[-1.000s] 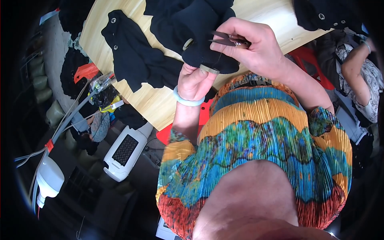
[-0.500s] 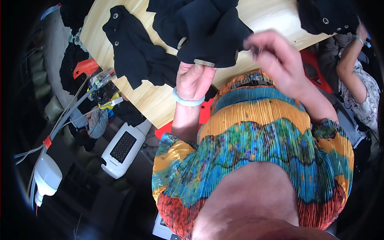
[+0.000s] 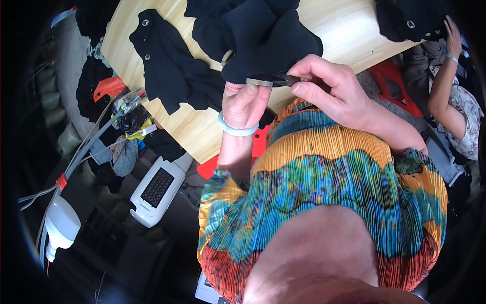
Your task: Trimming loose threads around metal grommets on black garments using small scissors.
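Yr R hand (image 3: pixel 331 91) has thumb & fingers closed on small dark scissors (image 3: pixel 287 79), blades pointing L twd a pale button (image 3: pixel 259 82); can't tell if the tips touch it. Yr L hand (image 3: pixel 246 104) pinches the near edge of the black cloth (image 3: pixel 268 38) right by that button, which shows nearly edge-on, thumb close to it. The cloth runs from yr L fingers up & away over the pale wood table (image 3: pixel 349 30), w/ a 2nd button (image 3: pixel 227 58) at its L side. Round yr L wrist: a pale bracelet (image 3: pixel 238 126). To the cloth's L, another black piece (image 3: pixel 179 71) lies on the table w/ 2 shiny round fasteners (image 3: pixel 146 23) near its L edge. Further out R, a co-worker's hand (image 3: pixel 453 38) is at a 3rd black piece (image 3: pixel 397 17) by the table edge. Well apart, lower L: a white lamp (image 3: pixel 63 220), & nearer you a white plastic unit (image 3: pixel 174 175) w/ a dark patterned panel (image 3: pixel 157 187)
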`<state>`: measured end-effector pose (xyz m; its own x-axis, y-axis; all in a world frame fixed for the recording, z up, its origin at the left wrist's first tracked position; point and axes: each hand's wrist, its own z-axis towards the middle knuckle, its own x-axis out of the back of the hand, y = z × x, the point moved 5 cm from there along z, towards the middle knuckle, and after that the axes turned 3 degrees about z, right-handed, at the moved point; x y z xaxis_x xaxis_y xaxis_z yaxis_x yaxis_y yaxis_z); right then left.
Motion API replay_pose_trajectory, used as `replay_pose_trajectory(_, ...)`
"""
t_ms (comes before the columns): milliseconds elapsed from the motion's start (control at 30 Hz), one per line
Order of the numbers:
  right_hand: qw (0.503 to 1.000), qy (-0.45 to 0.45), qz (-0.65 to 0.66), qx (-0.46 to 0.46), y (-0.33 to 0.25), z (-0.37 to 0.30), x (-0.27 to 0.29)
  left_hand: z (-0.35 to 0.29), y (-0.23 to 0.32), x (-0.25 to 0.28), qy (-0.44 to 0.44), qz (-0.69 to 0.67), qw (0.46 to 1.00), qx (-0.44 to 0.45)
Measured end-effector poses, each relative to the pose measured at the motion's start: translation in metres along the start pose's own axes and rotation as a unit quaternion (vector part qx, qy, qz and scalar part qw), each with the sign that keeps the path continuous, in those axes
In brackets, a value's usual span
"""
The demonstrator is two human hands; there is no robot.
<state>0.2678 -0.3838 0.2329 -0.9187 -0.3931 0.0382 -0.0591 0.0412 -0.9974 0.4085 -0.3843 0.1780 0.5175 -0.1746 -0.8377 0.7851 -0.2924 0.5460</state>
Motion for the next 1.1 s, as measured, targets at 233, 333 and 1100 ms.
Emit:
replay_pose_trajectory(233, 0.988, 0.07, -0.062, 0.125, -0.016, 0.002, 0.009, -0.002, -0.002, -0.005, 0.024, -0.014, 0.999, 0.021)
replay_pose_trajectory(333, 0.968, 0.021, -0.192, 0.158, -0.011, 0.009, 0.005, -0.001, -0.006, -0.004, -0.021, 0.001, 0.998, 0.054)
replay_pose_trajectory(1100, 0.954, 0.005, -0.158, 0.254, -0.019, 0.026, 0.007, -0.008, -0.004, -0.005, 0.029, -0.182, 0.975, 0.127)
